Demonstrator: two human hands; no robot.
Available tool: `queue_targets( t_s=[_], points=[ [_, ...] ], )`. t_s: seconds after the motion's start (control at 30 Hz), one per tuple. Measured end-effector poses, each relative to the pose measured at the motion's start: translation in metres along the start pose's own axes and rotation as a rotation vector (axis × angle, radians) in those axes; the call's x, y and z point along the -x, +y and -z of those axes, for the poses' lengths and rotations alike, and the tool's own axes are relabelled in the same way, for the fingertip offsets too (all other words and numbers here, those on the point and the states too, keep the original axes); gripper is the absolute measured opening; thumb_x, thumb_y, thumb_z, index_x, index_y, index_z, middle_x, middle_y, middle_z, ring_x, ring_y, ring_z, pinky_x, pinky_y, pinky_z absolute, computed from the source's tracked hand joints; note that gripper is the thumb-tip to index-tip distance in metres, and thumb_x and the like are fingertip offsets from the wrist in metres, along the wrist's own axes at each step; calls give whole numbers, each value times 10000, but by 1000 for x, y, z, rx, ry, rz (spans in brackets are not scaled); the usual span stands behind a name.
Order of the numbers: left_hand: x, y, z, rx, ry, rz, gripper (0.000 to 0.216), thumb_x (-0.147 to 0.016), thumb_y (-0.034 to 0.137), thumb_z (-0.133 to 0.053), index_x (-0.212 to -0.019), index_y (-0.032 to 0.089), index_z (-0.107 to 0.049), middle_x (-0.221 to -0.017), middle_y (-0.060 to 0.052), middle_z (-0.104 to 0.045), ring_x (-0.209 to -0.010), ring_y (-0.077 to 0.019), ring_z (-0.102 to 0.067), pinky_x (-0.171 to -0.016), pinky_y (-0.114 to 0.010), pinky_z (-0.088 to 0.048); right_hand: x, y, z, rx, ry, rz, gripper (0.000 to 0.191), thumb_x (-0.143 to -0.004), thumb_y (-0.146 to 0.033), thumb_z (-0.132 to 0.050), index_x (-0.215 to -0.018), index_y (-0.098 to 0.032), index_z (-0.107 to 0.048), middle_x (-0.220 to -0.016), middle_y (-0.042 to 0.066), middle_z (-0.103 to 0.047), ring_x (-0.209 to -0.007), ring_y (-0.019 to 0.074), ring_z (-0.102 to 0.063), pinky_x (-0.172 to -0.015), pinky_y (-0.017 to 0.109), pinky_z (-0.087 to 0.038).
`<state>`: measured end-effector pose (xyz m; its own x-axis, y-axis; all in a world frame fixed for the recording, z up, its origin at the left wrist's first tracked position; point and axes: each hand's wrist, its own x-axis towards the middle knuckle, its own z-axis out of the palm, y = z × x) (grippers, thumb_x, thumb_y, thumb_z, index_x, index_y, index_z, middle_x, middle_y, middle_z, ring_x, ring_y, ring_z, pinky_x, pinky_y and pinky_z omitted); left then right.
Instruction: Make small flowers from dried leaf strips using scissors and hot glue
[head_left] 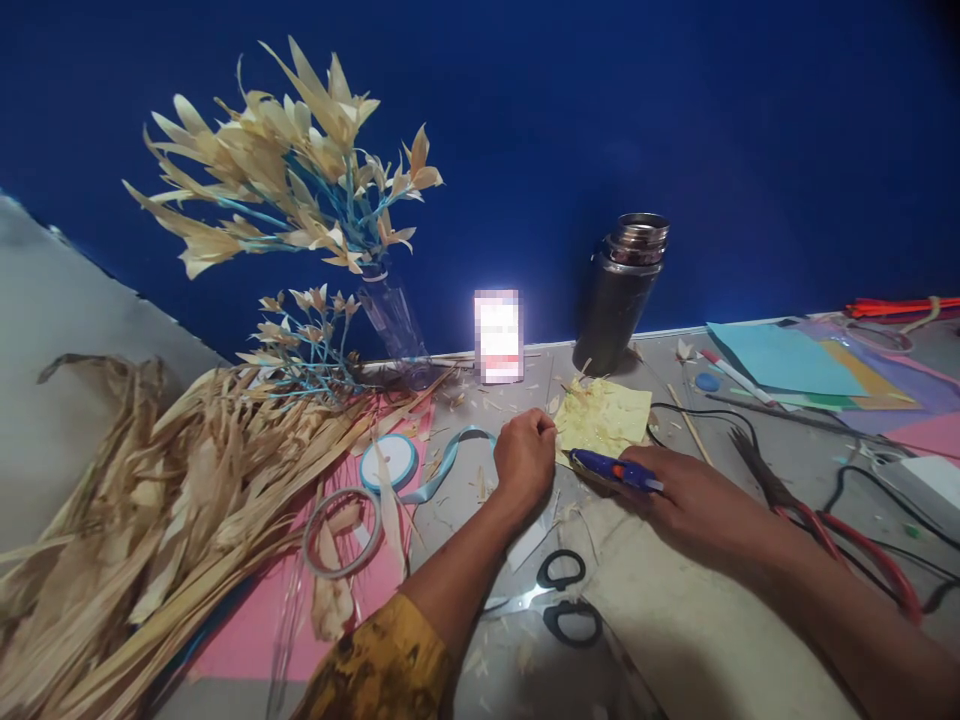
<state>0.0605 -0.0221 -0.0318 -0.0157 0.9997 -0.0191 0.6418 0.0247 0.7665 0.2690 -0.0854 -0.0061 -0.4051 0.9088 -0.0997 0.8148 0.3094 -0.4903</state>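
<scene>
My left hand [525, 457] is closed in a loose fist on the table, at the left edge of a pale yellow sheet [604, 415]; what its fingers pinch is hidden. My right hand [686, 490] is wrapped round a blue glue gun [615, 469], whose orange-tipped nozzle points left toward the yellow sheet. A black cord [697, 410] runs away from the gun to the right. Black-handled scissors [566, 600] lie shut just in front of my left wrist.
A heap of dried husk leaves [150, 500] fills the left. Behind it stands a clear vase [390, 315] of husk flowers on blue stems. Ribbon spool [388, 461], tape ring [341, 520], lit phone [498, 336], steel flask [622, 290], coloured paper sheets [810, 370] lie around.
</scene>
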Motion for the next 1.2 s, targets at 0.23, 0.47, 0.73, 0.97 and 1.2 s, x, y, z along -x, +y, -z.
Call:
queue_targets(
  t_s=[0.23, 0.47, 0.73, 0.97, 1.2],
  points=[
    [0, 0, 0, 23, 2, 0, 187, -792, 101, -582, -688, 217, -687, -732, -18, -737, -724, -183, -653, -644, -271, -392, 7, 9, 1, 17, 77, 41, 242, -998, -311, -424, -965, -223, -646, -974, 110, -732, -883, 264, -648, -783, 363, -474],
    [2, 1, -1, 15, 3, 2, 175, -780, 106, -596, -684, 219, -690, -728, -17, -737, -707, -183, -637, -627, -278, -365, -2, -5, -2, 22, 43, 15, 295, -1023, -366, -400, -930, -228, -644, -932, 88, -718, -876, 260, -638, -754, 337, -452],
    [1, -1, -2, 15, 8, 5, 183, -781, 99, -593, -678, 215, -690, -730, -20, -739, -719, -183, -649, -634, -274, -377, 6, 6, -2, 12, 5, 49, 239, -1007, -310, -427, -906, -238, -631, -941, 70, -710, -887, 254, -636, -778, 339, -445],
    [1, 0, -1, 3, -3, -3, 187, -790, 101, -593, -690, 217, -700, -742, -15, -748, -722, -180, -655, -643, -271, -388, 0, 0, -3, 50, 56, 17, 203, -993, -309, -439, -990, -237, -629, -1024, 98, -723, -943, 275, -641, -781, 347, -442],
    [1, 0, -1, -7, 1, 10, 186, -789, 101, -601, -687, 215, -708, -743, -26, -753, -724, -187, -659, -636, -274, -385, 5, 3, -2, 26, 21, 15, 214, -990, -274, -427, -875, -235, -603, -911, 63, -697, -849, 239, -620, -741, 324, -421]
  ],
)
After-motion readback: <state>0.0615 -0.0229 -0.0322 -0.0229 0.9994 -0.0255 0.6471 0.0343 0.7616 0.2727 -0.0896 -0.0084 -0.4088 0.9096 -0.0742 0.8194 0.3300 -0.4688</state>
